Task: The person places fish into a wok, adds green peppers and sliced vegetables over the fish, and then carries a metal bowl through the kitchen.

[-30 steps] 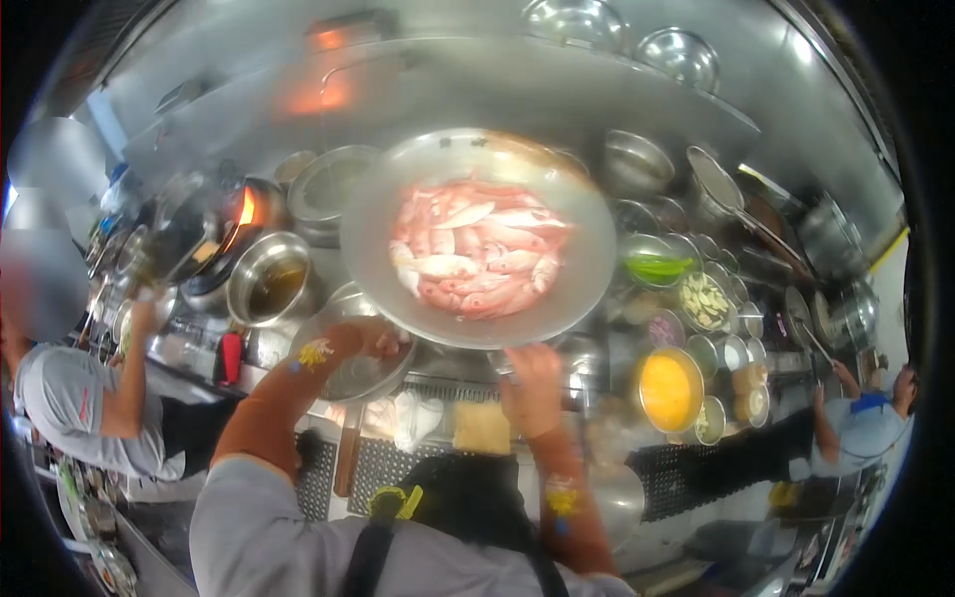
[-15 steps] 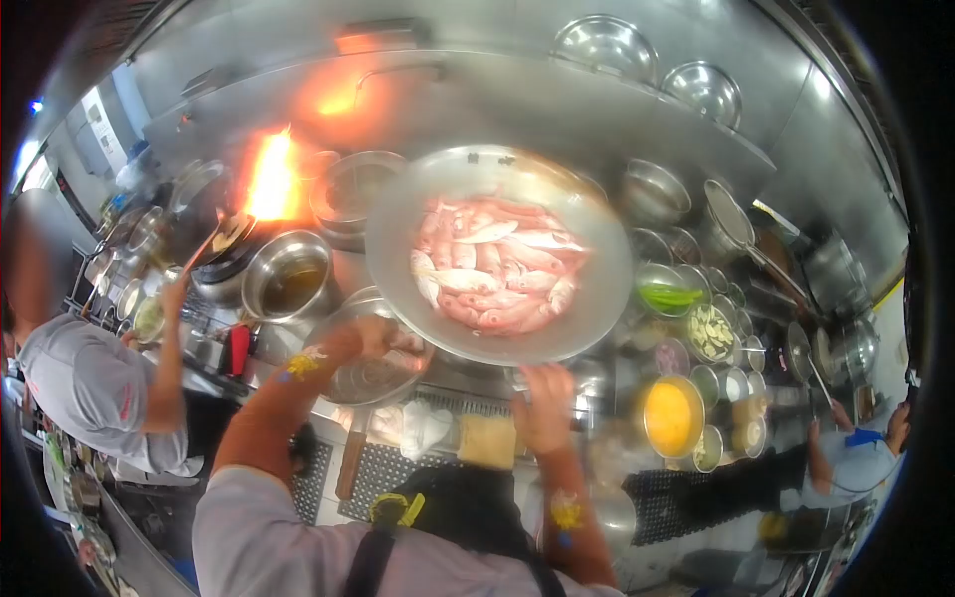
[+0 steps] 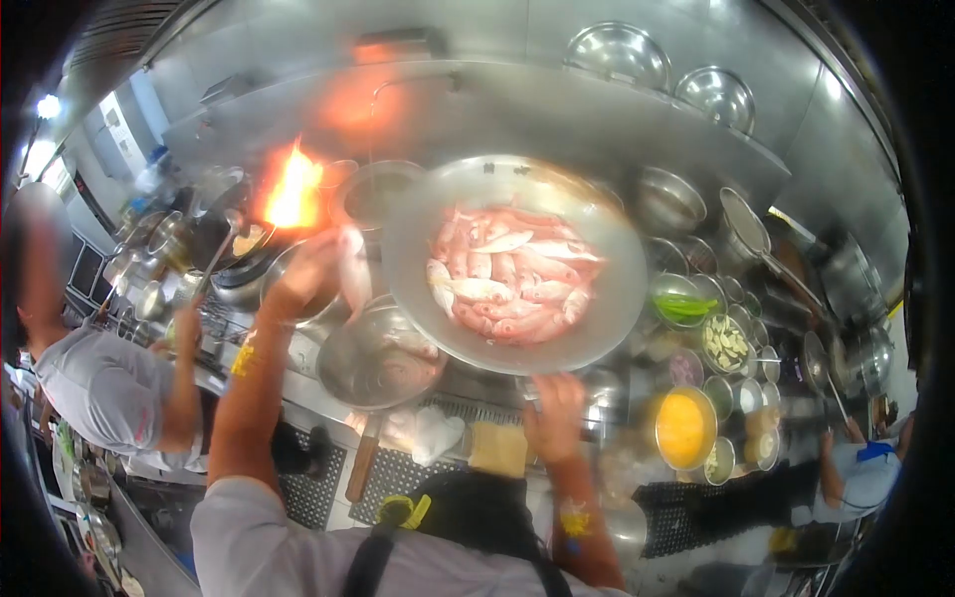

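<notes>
A pink fish (image 3: 353,274) hangs from my left hand (image 3: 306,274), which is closed on it and slightly blurred, near a metal pot. Below it is a wooden-handled metal pan (image 3: 348,383) with more fish (image 3: 411,345) inside. A large, wide wok (image 3: 609,323) in front of me holds many pink fish (image 3: 517,269) heaped in its middle. My right hand (image 3: 557,403) is at the wok's near edge, fingers curled around the rim or a handle there; which one I cannot make out.
Flames (image 3: 293,194) rise at a burner on the left, where a co-worker (image 3: 119,383) holds a ladle (image 3: 219,254). Bowls of green vegetables (image 3: 683,303), sliced pieces (image 3: 726,340) and yellow liquid (image 3: 684,426) stand at right. Another person (image 3: 856,478) is at far right.
My left hand has risen out of the wooden-handled pan, up and to the left, with a fish in it. My right hand stays at the wok's edge. The view has shifted slightly.
</notes>
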Demonstrator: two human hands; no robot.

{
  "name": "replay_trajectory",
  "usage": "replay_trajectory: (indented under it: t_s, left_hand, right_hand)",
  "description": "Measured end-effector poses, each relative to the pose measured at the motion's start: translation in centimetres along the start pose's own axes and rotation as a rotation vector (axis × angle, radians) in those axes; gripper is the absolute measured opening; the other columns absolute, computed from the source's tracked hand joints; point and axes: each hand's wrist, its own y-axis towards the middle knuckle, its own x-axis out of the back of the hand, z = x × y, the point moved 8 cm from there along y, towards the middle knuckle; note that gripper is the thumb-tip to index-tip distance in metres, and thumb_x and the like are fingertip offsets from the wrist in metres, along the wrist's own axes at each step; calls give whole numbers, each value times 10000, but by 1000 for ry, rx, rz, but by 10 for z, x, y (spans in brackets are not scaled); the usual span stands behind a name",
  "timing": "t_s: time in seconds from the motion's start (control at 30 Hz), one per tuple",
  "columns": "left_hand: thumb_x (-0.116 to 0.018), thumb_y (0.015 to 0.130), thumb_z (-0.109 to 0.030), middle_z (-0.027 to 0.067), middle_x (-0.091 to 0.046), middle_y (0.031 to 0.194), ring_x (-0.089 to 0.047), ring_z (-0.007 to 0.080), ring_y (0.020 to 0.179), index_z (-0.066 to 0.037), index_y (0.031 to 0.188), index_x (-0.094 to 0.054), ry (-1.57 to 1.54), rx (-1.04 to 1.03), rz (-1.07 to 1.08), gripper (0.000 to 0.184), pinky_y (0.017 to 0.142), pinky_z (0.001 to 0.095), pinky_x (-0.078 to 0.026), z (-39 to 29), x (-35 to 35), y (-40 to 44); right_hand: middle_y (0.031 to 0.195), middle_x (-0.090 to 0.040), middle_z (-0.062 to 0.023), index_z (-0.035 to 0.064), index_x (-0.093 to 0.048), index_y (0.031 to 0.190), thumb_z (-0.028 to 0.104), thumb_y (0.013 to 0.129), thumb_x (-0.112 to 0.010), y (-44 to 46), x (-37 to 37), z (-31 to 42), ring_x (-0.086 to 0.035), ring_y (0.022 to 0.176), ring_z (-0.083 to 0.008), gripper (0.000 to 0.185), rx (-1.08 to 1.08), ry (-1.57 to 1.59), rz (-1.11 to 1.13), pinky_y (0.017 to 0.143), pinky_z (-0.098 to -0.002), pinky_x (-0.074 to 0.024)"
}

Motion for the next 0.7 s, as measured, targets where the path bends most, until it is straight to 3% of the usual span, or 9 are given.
replay_trajectory:
  t_s: [0.07, 0.2, 0.27, 0.37, 0.43, 0.5, 0.57, 0.67, 0.7]
  left_hand:
    - [-564, 978, -232, 41, -662, 1070, -643, 144, 964, -40, 1219, -594, -28, -4, -162, 309, 832, 306, -523, -3, -11, 29]
    - [-601, 967, -220, 53, -663, 1075, -623, 146, 960, -63, 1276, -599, -36, -60, -34, 347, 899, 295, -493, 43, -42, 123]
    - [-589, 973, -230, 53, -666, 1088, -615, 155, 969, -56, 1270, -604, 570, -51, -78, 345, 898, 315, -493, 95, -39, 206]
    - [-578, 974, -229, 44, -665, 1107, -602, 157, 992, -28, 1235, -617, 609, 171, -49, 332, 901, 329, -488, 136, -63, 264]
    - [-532, 982, -254, 68, -673, 1121, -608, 202, 1039, -50, 1220, -632, 625, 122, 2, 329, 919, 364, -485, 199, -53, 320]
    - [-491, 982, -288, 115, -674, 1128, -604, 259, 1086, -79, 1218, -639, 835, 92, 14, 348, 941, 405, -476, 214, -60, 333]
    - [-456, 975, -330, 185, -666, 1127, -590, 330, 1133, -114, 1227, -641, 1232, 82, -8, 379, 966, 453, -460, 167, -101, 294]
    - [-442, 944, -368, 266, -625, 1154, -535, 412, 1194, -158, 1254, -630, 1473, 12, 227, 418, 1012, 491, -424, 154, -123, 281]
    - [-461, 933, -382, 265, -624, 1159, -534, 408, 1200, -152, 1263, -622, 1457, 41, 190, 434, 1018, 487, -422, 142, -125, 275]
  right_hand:
    - [1165, -578, -125, 44, -606, 1213, 95, 717, -697, -2, -3, -4, -473, 1191, -362, 507, 1, 6, 9, 1039, -463, -362]
    - [1169, -579, -125, 52, -604, 1224, 106, 714, -702, -3, -3, -5, -481, 1182, -362, 522, 26, 2, -1, 1038, -462, -363]
    - [1165, -588, -117, 57, -618, 1211, 88, 711, -696, 0, -1, -6, -502, 1154, -359, 507, 16, -2, 30, 1015, -455, -385]
    - [1135, -604, -103, 57, -627, 1194, 85, 707, -697, -1, -5, -10, -516, 1137, -346, 493, 22, 9, 34, 998, -452, -400]
    - [1129, -607, -90, 61, -639, 1174, 92, 707, -698, 4, 2, -8, -521, 1129, -335, 473, 9, 36, 23, 983, -450, -411]
    - [1124, -606, -85, 63, -646, 1164, 99, 709, -695, 7, 3, -9, -521, 1125, -329, 459, -1, 27, 26, 983, -447, -410]
    - [1114, -605, -80, 69, -656, 1150, 107, 712, -688, 3, -2, -11, -516, 1127, -319, 442, -6, 24, 35, 982, -445, -408]
    - [1114, -604, -79, 73, -656, 1155, 104, 710, -685, 3, -4, -12, -511, 1134, -317, 447, -17, 25, 50, 988, -444, -404]
    - [1114, -603, -80, 73, -656, 1156, 104, 710, -684, 3, -5, -12, -509, 1137, -318, 448, -27, 23, 47, 992, -444, -402]
